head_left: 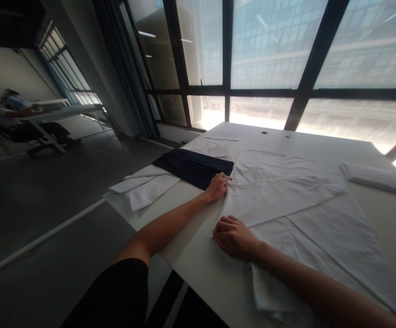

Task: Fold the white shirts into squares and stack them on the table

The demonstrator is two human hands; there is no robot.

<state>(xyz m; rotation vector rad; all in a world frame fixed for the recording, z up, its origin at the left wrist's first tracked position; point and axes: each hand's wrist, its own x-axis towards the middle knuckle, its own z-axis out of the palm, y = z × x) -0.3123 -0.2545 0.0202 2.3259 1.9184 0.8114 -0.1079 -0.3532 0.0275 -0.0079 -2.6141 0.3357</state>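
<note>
A white shirt lies spread over the table, with one sleeve laid across its body toward me. At the far corner of the sleeve's end, my left hand has its fingers bent and closed on the edge of the cloth, beside a folded dark navy cloth. My right hand pinches the near corner of that same end, its fingers curled and a bit of white fabric showing under them. Part of the shirt hangs at the table's near side, below my right forearm.
The white table stands by large windows. Folded white cloth lies at its left edge, partly beneath the navy one. Paper sheets lie at the back, and another folded white cloth at right. People sit at a far table.
</note>
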